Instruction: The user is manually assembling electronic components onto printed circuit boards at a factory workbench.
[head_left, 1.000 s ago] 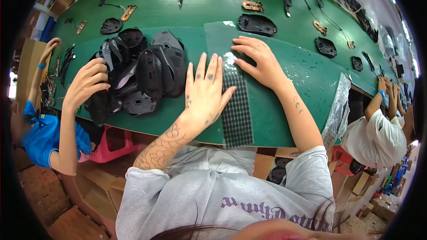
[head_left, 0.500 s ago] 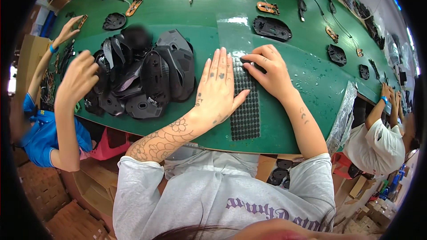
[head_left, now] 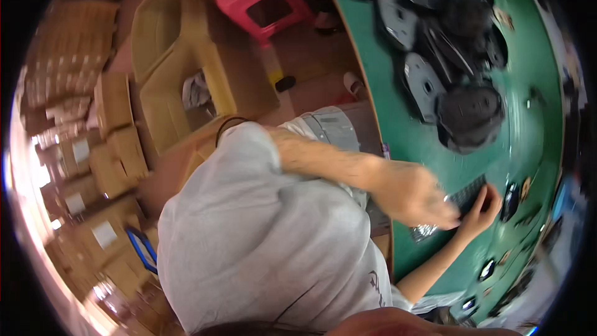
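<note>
My left hand (head_left: 413, 198), smeared by motion, hangs over the near edge of the green table with its fingers bent. I cannot make out anything in it. Just beyond is my right hand (head_left: 482, 213), thumb and fingers curved together in a pinch at the sheet. What they hold, if anything, is too small to tell. Between and beneath the hands lies the sheet of small black round pads (head_left: 467, 194), partly hidden by them. A shiny clear patch (head_left: 425, 231) of it shows below my left hand.
A heap of black computer mouse shells (head_left: 429, 84) covers the upper part of the green table (head_left: 398, 143). More mouse parts (head_left: 511, 202) lie past my right hand. A pink stool (head_left: 270, 12), an open cardboard box (head_left: 177, 68) and stacked cartons (head_left: 102, 168) stand at left.
The view has swung sharply round to the left, bringing floor and cartons in. My left hand has lifted off the pad sheet and its fingers have bent. My right hand remains by the sheet.
</note>
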Demonstrator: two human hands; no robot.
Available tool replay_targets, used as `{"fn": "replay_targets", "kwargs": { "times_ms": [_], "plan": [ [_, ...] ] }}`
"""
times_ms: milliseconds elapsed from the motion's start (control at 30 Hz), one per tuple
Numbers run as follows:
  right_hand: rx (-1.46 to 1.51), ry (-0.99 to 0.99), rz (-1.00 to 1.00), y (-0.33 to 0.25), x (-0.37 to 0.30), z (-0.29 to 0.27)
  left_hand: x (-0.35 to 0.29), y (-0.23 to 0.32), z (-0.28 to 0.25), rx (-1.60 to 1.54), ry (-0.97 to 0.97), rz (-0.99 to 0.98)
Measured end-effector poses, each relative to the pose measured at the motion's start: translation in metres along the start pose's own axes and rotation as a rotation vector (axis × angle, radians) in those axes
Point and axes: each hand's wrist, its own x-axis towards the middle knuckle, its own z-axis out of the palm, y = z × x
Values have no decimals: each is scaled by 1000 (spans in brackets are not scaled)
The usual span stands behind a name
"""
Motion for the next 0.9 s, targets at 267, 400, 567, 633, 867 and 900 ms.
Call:
{"fn": "replay_targets", "kwargs": {
  "times_ms": [267, 400, 567, 633, 867, 900],
  "plan": [
    [-30, 260, 152, 13, -9, -8, -242, 39, -145, 353, 319, -1573],
    [-40, 282, 43, -41, 17, -18, -460, 23, -101, 498, 479, -1818],
    [-159, 94, -568, -137, 72, 11, -563, 6, -42, 700, -72, -1759],
    [-126, -2, -675, -160, 84, 23, -564, -16, -11, 589, -134, -1998],
    [-124, -186, -810, -215, 88, 36, -598, -26, -15, 469, -392, -2004],
    [-98, -177, -818, -221, 85, 41, -610, -11, -21, 487, -433, -1952]
  ]
}}
